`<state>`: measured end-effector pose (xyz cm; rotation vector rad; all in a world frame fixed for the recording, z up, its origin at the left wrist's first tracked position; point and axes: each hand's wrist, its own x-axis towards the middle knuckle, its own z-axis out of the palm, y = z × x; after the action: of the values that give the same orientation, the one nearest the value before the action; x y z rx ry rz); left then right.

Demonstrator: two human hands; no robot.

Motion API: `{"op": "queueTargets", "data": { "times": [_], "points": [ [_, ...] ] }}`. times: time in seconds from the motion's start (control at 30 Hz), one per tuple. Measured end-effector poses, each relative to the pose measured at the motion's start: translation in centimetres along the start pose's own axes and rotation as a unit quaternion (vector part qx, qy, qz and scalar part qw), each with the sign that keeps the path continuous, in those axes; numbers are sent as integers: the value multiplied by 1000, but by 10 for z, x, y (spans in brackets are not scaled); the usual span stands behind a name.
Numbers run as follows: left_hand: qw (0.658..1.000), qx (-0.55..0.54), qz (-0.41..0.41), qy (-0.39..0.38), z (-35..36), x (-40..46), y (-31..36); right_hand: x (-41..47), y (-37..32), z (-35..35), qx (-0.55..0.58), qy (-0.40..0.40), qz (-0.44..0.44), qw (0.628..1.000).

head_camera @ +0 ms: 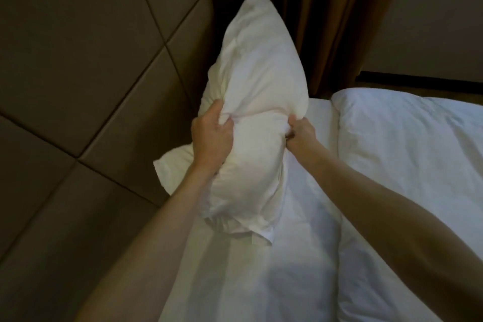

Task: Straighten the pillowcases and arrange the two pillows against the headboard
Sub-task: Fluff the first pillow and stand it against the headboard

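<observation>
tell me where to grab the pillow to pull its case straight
The pillow is pinched at its waist by the left hand and right hand, so the case bunches there. A better grip is probably the loose open end of the case nearest you, one hand on each corner, coming from below. The slack fabric hangs there, so shaking should let the filling drop down.

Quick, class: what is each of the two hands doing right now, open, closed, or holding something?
Left hand: closed, gripping the pillow at its left side.
Right hand: closed, gripping the same pillow at its right side.
</observation>
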<state>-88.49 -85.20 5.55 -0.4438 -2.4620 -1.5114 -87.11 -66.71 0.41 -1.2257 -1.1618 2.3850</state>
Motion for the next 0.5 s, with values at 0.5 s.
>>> {"op": "queueTargets", "data": {
  "times": [0.5],
  "points": [
    [886, 361, -234, -170, -46, 23, -59, -2, -4, -2, -237, -127, 9, 963]
  ]
}}
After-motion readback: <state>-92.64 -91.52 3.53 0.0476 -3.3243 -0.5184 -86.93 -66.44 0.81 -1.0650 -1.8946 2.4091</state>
